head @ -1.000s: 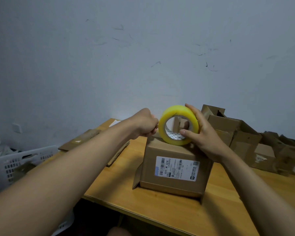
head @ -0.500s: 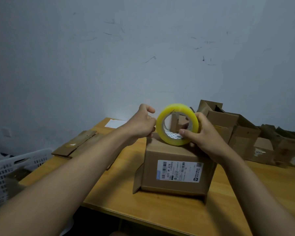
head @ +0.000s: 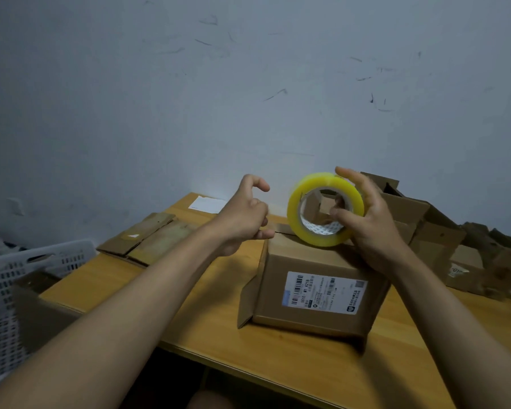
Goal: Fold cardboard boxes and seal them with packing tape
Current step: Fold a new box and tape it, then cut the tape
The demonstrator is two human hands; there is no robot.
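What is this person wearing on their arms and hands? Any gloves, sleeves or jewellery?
Nothing shows on them. The left hand and right hand are bare, with no gloves, rings or watch visible. Both forearms are bare too, right to the picture's edge; no sleeve comes into view.

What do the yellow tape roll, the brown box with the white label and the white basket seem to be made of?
Yellow tape roll: glossy translucent plastic film, seemingly on a brown card core.
Brown box with the white label: matte cardboard, with creased flaps.
White basket: probably moulded plastic, judging by its slotted walls.
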